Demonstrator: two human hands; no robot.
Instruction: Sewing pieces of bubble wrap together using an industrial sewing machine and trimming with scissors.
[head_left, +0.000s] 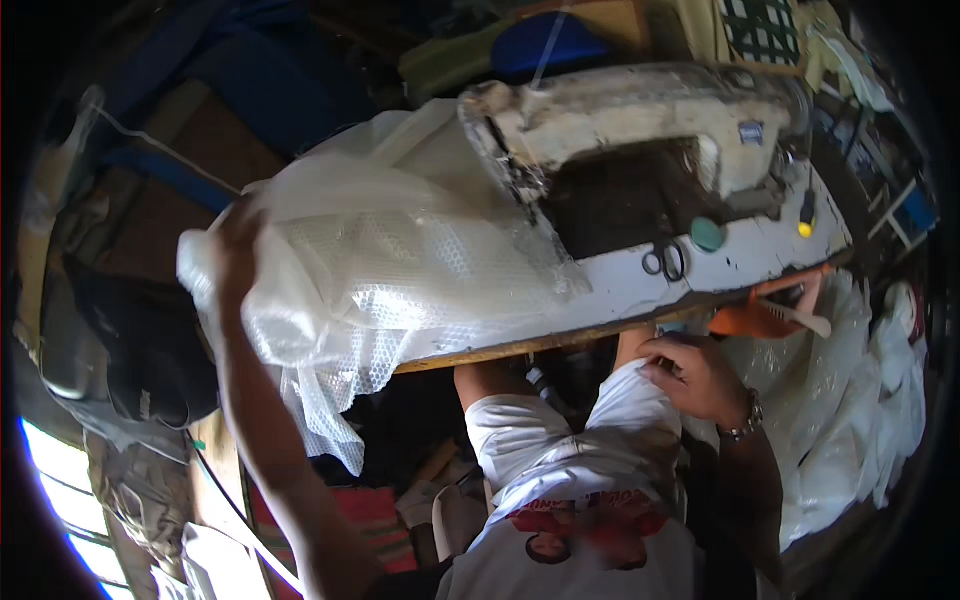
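Note:
A large sheet of clear bubble wrap [400,250] lies bunched over the left part of the sewing table and hangs past its front edge. My left hand [238,240] is at the left side of the bubble wrap, smeared by motion, so its fingers cannot be made out. On my right thigh, over the white shorts [635,400], rests my right hand [700,378], its fingers loosely curled and nothing visible in them. An old, worn sewing machine [650,110] stands behind the bubble wrap's right end, the needle area close to the plastic.
On the white tabletop [620,280] lie dark-handled scissors [663,262], a green round object [707,235] and a yellow-and-black screwdriver [806,215]. An orange holder [750,318] hangs at the front edge. More clear plastic [830,420] is heaped at right; dark cloth [140,350] is at left.

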